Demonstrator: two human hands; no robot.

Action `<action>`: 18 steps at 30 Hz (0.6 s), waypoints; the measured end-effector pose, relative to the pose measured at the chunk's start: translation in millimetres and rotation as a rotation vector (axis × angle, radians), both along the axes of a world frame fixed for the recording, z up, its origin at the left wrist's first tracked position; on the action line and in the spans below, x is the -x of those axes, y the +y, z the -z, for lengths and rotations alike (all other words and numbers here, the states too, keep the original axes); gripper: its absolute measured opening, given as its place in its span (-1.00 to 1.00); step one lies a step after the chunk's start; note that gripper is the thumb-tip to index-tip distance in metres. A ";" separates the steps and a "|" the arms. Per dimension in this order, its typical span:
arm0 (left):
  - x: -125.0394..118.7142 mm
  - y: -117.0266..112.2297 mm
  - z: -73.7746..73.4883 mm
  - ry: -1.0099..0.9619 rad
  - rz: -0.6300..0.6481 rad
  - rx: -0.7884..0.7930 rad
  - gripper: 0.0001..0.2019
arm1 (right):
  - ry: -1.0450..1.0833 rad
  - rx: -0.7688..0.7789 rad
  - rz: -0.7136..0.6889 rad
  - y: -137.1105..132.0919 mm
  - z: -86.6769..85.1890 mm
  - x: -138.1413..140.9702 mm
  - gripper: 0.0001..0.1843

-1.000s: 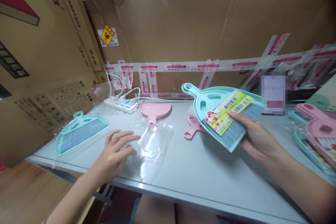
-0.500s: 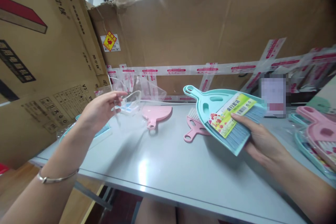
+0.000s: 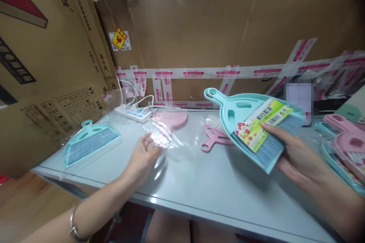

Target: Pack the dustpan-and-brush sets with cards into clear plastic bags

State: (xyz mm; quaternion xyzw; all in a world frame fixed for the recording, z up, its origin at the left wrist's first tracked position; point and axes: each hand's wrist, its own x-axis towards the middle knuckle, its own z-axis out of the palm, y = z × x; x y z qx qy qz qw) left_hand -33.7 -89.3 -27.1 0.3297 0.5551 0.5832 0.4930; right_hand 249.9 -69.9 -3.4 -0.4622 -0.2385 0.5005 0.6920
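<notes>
My right hand (image 3: 293,152) grips a turquoise dustpan (image 3: 242,103) by its wide edge, above the table. A blue-bristled brush (image 3: 273,142) with a yellow-green card label (image 3: 264,121) lies in the pan, under my thumb. Pinched in the curled fingers of my left hand (image 3: 145,155) is a clear plastic bag (image 3: 167,138), crumpled and shiny. Behind the bag, partly covered by it, lies a pink dustpan (image 3: 173,118). A pink brush (image 3: 215,136) with white bristles rests on the table, partly hidden by the turquoise dustpan.
Another turquoise dustpan set (image 3: 88,140) lies in clear wrap at the left. A white power strip (image 3: 134,113) with cords sits at the back. Pink and turquoise sets (image 3: 346,140) are piled at the right. Large cardboard boxes (image 3: 199,26) border the grey table (image 3: 185,182).
My left hand has come down and to the right with the plastic bag, uncovering the wrapped turquoise set. My right hand still holds the turquoise dustpan, slightly further right in view.
</notes>
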 end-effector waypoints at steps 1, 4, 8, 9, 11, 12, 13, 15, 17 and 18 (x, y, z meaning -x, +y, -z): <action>2.0 -4.3 6.3 0.116 0.039 -0.026 -0.40 | -0.008 0.007 0.001 -2.2 0.0 0.5 -0.62; 17.3 -6.8 13.4 0.661 0.111 -0.369 -0.27 | 0.002 0.044 -0.015 -9.3 -0.7 2.4 -0.62; 35.4 18.5 -3.1 1.453 0.246 -1.016 -0.55 | 0.044 0.113 -0.029 -20.8 -2.6 6.6 -0.59; 36.0 27.9 -8.4 1.599 0.302 -1.096 -0.61 | 0.056 0.138 -0.030 -24.9 -3.0 7.9 -0.57; 32.7 46.5 -15.9 1.840 0.390 -1.187 -0.65 | 0.084 0.209 -0.026 -35.1 -2.8 9.8 -0.53; 29.7 54.7 -17.7 1.932 0.418 -1.211 -0.67 | 0.099 0.254 -0.024 -41.1 -1.6 10.0 -0.49; 26.2 61.7 -18.3 2.005 0.439 -1.228 -0.71 | 0.114 0.295 -0.030 -47.4 0.6 9.4 -0.44; 19.5 71.6 -17.1 2.093 0.492 -1.227 -0.81 | 0.150 0.387 -0.087 -60.4 8.5 5.4 -0.30; 13.4 75.5 -15.2 2.106 0.547 -1.148 -0.86 | 0.187 0.462 -0.169 -72.3 20.7 -2.1 -0.17; 10.1 75.3 -14.6 2.090 0.561 -1.080 -0.86 | 0.190 0.457 -0.201 -77.3 27.8 -6.5 -0.15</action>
